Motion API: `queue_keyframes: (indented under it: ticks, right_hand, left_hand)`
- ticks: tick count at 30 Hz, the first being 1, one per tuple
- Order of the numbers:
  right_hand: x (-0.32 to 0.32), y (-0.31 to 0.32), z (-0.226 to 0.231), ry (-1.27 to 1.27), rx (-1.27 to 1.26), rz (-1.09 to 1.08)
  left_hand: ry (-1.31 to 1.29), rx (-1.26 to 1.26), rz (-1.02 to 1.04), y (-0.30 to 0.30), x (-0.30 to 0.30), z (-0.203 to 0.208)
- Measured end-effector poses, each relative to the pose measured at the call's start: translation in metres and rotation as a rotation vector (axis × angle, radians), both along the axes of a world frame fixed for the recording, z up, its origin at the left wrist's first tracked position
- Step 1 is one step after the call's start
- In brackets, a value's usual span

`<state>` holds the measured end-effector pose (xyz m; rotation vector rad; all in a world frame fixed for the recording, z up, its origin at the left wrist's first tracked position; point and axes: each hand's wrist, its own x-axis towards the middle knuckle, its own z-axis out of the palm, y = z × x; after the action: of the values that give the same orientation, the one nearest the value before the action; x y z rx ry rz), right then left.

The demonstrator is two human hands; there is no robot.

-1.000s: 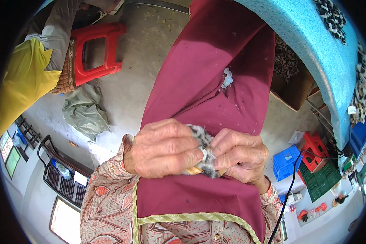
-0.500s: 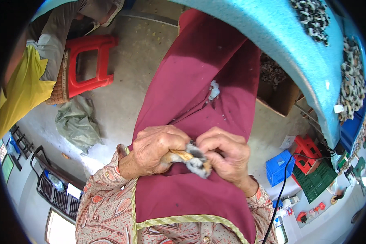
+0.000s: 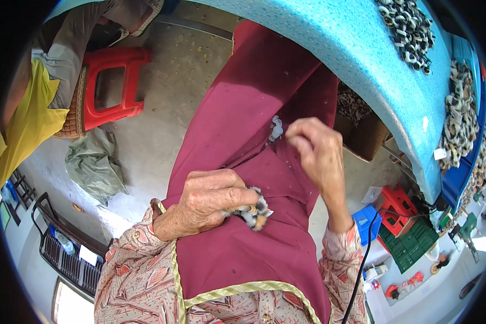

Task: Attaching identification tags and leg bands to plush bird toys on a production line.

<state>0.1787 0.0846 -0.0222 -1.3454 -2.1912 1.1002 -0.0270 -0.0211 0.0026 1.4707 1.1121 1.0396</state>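
My left hand [image 3: 213,200] is closed round a small furry piece [image 3: 257,212] in white, black and orange, held low over my maroon apron [image 3: 237,245]. Its fingers cover much of the piece. Up and to the right, my right hand [image 3: 319,154] is raised above the apron, apart from the furry piece. Thumb and fingertips curl together there; whether anything small is pinched between them I cannot make out. Just left of those fingertips, a cluster of translucent whitish bits [image 3: 276,128] lies in a fold of the apron.
A blue speckled table [image 3: 356,54] curves along the upper right, bearing black-and-white furry pieces [image 3: 407,32] and a mixed heap [image 3: 460,116]. Below it stands a cardboard box [image 3: 364,135]. At left, a co-worker's yellow cloth [image 3: 35,110] shows by a red stool [image 3: 119,108].
My right hand has let go of the furry piece and moved up and away toward the whitish bits. My left hand keeps hold of the piece, which has turned slightly.
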Motion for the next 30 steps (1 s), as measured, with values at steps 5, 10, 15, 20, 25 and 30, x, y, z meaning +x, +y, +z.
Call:
queue_keyframes:
  ticks: [5, 10, 15, 20, 25, 30]
  right_hand:
    - [-0.011, 0.013, -0.045, -0.247, 0.033, 0.133]
    - [-0.012, 0.015, -0.060, -0.413, 0.092, 0.154]
    - [-0.023, 0.007, -0.001, 0.053, -0.021, -0.027]
    - [-0.038, -0.040, 0.032, 0.392, -0.545, -0.066]
    - [-0.033, -0.056, 0.045, 0.476, -0.699, -0.101]
    - [-0.030, -0.061, 0.048, 0.528, -0.839, -0.188]
  left_hand:
    - [-0.002, 0.055, -0.002, 0.002, 0.003, 0.000]
    - [-0.001, 0.119, 0.032, 0.002, -0.002, 0.001]
    - [-0.049, 0.173, 0.056, -0.001, -0.002, 0.003]
    - [-0.054, 0.224, 0.006, 0.005, -0.002, 0.000]
    - [-0.007, 0.200, 0.037, 0.001, -0.004, 0.003]
    - [0.028, 0.190, 0.050, -0.002, -0.005, 0.000]
